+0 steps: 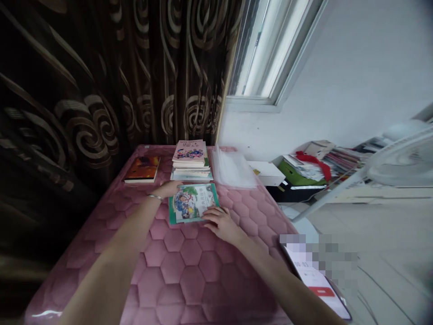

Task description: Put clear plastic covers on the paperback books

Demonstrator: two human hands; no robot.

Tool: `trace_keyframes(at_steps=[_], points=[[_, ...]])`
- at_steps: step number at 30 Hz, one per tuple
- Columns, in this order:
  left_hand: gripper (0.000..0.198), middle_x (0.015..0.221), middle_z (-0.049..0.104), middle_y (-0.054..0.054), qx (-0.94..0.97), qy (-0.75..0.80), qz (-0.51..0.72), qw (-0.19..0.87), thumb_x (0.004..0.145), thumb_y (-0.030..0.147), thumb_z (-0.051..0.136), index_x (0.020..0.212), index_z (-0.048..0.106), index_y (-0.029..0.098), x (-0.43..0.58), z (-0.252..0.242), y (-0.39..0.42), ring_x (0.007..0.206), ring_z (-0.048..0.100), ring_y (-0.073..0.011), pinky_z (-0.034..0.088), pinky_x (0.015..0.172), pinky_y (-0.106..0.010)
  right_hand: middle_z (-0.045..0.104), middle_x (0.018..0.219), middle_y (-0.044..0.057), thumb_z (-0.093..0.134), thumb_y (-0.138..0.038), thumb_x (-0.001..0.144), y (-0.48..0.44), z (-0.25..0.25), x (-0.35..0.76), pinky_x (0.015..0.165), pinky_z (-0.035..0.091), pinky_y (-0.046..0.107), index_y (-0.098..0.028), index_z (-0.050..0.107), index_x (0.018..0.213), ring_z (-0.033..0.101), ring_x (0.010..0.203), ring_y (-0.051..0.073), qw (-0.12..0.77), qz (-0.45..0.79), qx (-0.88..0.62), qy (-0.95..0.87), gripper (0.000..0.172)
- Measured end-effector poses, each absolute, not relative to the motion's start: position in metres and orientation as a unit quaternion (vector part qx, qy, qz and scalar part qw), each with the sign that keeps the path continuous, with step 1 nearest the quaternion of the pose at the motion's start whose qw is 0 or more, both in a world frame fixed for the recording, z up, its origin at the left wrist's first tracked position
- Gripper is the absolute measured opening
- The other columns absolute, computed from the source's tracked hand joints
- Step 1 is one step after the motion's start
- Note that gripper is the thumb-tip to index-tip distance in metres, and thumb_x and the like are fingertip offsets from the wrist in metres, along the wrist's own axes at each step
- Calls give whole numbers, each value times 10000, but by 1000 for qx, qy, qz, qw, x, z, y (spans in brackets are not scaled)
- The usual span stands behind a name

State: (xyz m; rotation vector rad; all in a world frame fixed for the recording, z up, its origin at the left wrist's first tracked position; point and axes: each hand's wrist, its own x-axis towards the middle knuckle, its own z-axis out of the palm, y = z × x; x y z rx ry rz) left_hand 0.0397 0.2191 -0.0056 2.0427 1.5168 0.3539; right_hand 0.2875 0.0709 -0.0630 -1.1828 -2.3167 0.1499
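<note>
A picture book (191, 201) with a green border and cartoon figures on its cover is between my hands, above the pink quilted table cover (172, 266). My left hand (170, 189), a silver bangle at its wrist, grips the upper left edge, with its fingertips partly hidden by the book. My right hand (222, 223) holds the lower right corner, its fingers bent over the cover. Just behind the book stands a stack of books (190, 155), a pink one on top. An orange and dark book (142, 169) lies to the left.
Clear plastic sheets or sleeves (234, 169) lie right of the stack. Beyond the table's right edge are a white box (267, 173), a green bag of papers (301, 174) and a white fan (402, 158). A phone (316, 282) is at the near right. Dark curtains (101, 90) hang at left.
</note>
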Motion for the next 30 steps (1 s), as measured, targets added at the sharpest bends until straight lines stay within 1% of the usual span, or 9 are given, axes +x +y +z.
trace_keyframes(at_steps=[3,5,11,14,17,20,22,26,30], points=[[240,995,706,-64,780,562,152,230,715,181,640,938,717,227,54,-6,232,1097,539,-277,394,945,-375,689,1125,31,660,-241,840,80,-70,295,925,400,412,-300,684,1073,574,1103,214,271,46,-458,-846,241],[277,1021,701,-80,788,560,156,204,713,161,638,964,724,238,61,-11,236,1147,505,-313,347,990,-450,688,1128,28,656,-242,841,84,-76,299,904,430,389,-300,684,1078,579,1099,205,275,40,-456,-845,246],[334,1086,680,-142,785,578,159,155,732,143,603,1031,726,228,66,-37,231,1160,474,-388,317,958,-572,707,1083,9,621,-203,861,91,-88,303,893,471,362,-303,697,1054,602,1051,183,307,50,-438,-844,231],[348,1082,679,-148,783,585,158,142,750,151,592,1062,718,240,62,-41,226,1128,489,-385,338,924,-553,706,1086,6,583,-197,885,93,-88,303,915,464,376,-302,702,1044,607,1029,180,314,68,-431,-843,225],[334,1052,677,-131,781,590,165,123,787,172,567,1078,708,257,57,-40,219,1095,500,-349,355,908,-508,707,1083,6,570,-193,891,95,-86,302,926,462,379,-296,707,1031,614,1009,175,318,75,-425,-844,221],[330,1118,631,-122,779,593,187,86,829,210,546,1129,672,261,53,-38,205,1131,461,-324,349,922,-485,707,1080,8,577,-182,880,95,-85,303,919,466,379,-288,709,1021,615,1006,176,323,75,-424,-843,221],[280,1120,612,-110,786,583,196,66,848,210,540,1082,685,263,51,-37,190,1139,456,-303,345,935,-471,704,1083,7,582,-171,869,93,-83,303,921,465,381,-288,705,1027,610,1019,180,322,76,-422,-844,232],[207,982,625,-55,834,515,189,55,857,145,542,873,715,257,51,-41,148,1031,526,-227,372,937,-390,691,1091,15,602,-189,847,85,-76,297,912,462,382,-285,693,1047,586,1060,200,313,72,-442,-837,239],[132,902,607,-58,891,408,197,18,879,254,567,866,685,197,60,-51,101,912,551,-210,448,842,-343,673,1089,30,644,-249,831,75,-67,275,928,425,396,-280,689,1036,557,1086,226,287,40,-477,-830,212]])
